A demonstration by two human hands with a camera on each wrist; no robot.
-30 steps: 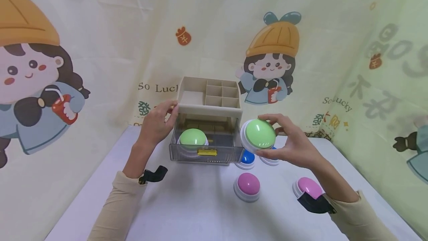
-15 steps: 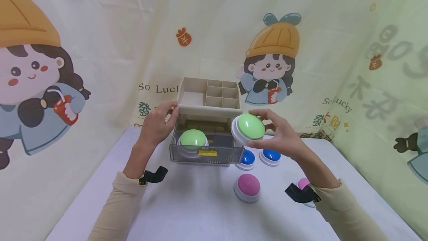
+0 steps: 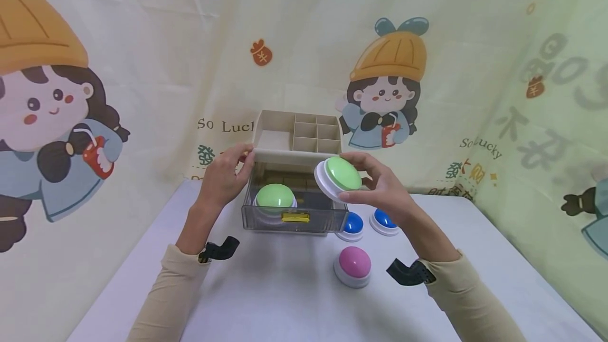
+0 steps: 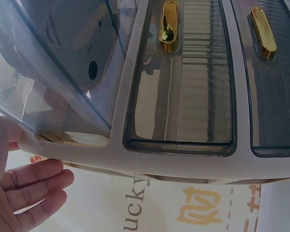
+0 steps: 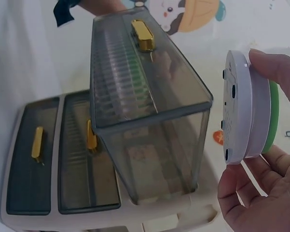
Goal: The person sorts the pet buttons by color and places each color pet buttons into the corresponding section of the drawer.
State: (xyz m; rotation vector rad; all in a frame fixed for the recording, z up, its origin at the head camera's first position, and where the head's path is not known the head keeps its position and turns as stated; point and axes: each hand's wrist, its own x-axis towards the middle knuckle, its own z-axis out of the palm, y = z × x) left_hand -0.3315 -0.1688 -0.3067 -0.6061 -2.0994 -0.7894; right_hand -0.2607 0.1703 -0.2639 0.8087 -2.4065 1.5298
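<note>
A beige desktop drawer cabinet [image 3: 294, 156] has its smoky clear top drawer [image 3: 328, 220] pulled out. One green-domed push button [image 3: 274, 194] sits inside the drawer's left part. My left hand [image 3: 222, 176] holds the cabinet's upper left corner with thumb and fingers; in the left wrist view several fingers [image 4: 36, 188] extend past its edge. Thumb and fingers of my right hand [image 3: 387, 186] grip a second green-domed button [image 3: 343, 173] by its white rim. That button is tilted, above the drawer's right side, its white underside [image 5: 235, 106] facing the drawer in the right wrist view.
Two blue-domed buttons [image 3: 352, 222] stand right of the drawer, and a pink-domed button [image 3: 354, 263] lies nearer on the white table [image 3: 266, 300]. Two lower drawers [image 5: 31, 164] with gold handles are closed. A printed cloth [image 3: 304, 15] hangs behind.
My right hand has carried the green button leftward and slightly up, from beside the drawer to above its right side. My right forearm now covers the farther pink button. My left hand stays put.
</note>
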